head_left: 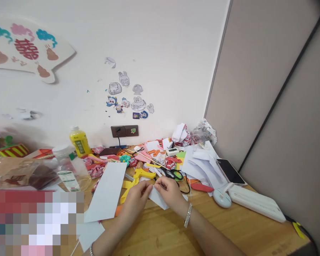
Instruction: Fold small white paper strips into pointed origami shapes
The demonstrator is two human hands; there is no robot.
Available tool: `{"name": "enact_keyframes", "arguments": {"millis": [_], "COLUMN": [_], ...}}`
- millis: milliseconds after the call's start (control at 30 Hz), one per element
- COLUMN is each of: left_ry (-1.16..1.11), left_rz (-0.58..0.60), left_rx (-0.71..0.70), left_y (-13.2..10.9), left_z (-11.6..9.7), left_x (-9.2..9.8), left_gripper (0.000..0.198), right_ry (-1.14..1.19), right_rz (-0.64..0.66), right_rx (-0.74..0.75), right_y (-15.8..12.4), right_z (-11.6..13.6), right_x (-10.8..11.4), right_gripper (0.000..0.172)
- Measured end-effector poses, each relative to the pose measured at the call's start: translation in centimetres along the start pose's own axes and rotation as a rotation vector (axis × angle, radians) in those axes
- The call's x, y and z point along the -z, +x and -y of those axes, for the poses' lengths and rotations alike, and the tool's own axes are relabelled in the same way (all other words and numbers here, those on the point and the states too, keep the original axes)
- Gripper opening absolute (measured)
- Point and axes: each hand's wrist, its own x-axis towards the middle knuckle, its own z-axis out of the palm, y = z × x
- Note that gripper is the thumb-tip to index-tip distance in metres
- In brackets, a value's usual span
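Both hands meet over the middle of the wooden table (pixel 160 234). Between my left hand (pixel 140 195) and my right hand (pixel 169 188) is a small piece of white paper (pixel 158 200). The fingertips of each hand pinch its upper edge, close together. The paper hangs down below the right hand. Just behind the left hand lies a yellow glue gun (pixel 144 173). Black-handled scissors (pixel 173 174) rest behind the right hand. A long white paper sheet (pixel 106 192) lies left of my left hand.
Coloured paper scraps and wrapped candies crowd the back. A yellow drink bottle (pixel 80 140) and a clear plastic jar (pixel 65 161) stand at left. At right are white papers (pixel 202 163), a tablet (pixel 230 171), a mouse (pixel 222 198) and a long white device (pixel 256 202).
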Motion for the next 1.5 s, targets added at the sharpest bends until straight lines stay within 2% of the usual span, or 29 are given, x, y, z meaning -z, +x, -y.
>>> {"name": "enact_keyframes", "arguments": {"millis": [100, 267, 400, 500, 600, 700, 800, 933, 1067, 1167, 1300, 1500], "left_ry": [0.085, 0.156, 0.143, 0.095, -0.152, -0.466, -0.591, -0.634, -0.635, -0.578, -0.53, -0.578], "left_rz": [0.039, 0.028, 0.082, 0.027, -0.043, -0.041, -0.037, 0.001, 0.098, 0.096, 0.079, 0.123], "left_rx": [-0.073, -0.096, -0.121, -0.029, 0.148, 0.285, 0.338, 0.37, 0.382, 0.372, 0.346, 0.37], "left_y": [-0.2, -0.4, -0.5, -0.2, 0.2, 0.6, 0.7, 0.7, 1.0, 1.0, 0.8, 0.6], "left_z": [-0.2, -0.3, -0.4, -0.1, 0.3, 0.6, 0.5, 0.5, 1.1, 1.5, 1.4, 0.9], "left_x": [0.1, 0.1, 0.0, 0.1, 0.2, 0.2, 0.2, 0.2, 0.1, 0.0, 0.0, 0.1], "left_gripper": [0.023, 0.024, 0.022, 0.026, 0.027, 0.029, 0.028, 0.027, 0.028, 0.03, 0.032, 0.032], "right_ry": [-0.004, -0.113, -0.243, -0.328, -0.463, -0.534, -0.505, -0.39, -0.302, -0.266, -0.284, -0.355], "right_rz": [0.016, 0.022, 0.049, -0.026, -0.135, -0.049, 0.019, -0.03, -0.037, -0.015, 0.044, 0.097], "right_rx": [0.012, 0.023, 0.113, 0.235, 0.353, 0.439, 0.458, 0.42, 0.44, 0.479, 0.504, 0.524], "right_y": [0.1, 0.0, 0.0, -0.1, -0.3, -0.5, -0.6, -0.3, 0.0, 0.1, 0.2, 0.4], "right_z": [-0.1, -0.2, 0.1, 0.6, 0.9, 0.6, 0.1, -0.1, -0.1, -0.2, -0.5, -0.6], "right_x": [0.1, 0.3, 0.6, 1.0, 1.2, 1.0, 0.5, 0.3, 0.6, 0.8, 0.9, 1.2], "right_gripper": [0.015, 0.02, 0.018, 0.014, 0.018, 0.023, 0.02, 0.015, 0.015, 0.014, 0.013, 0.016]}}
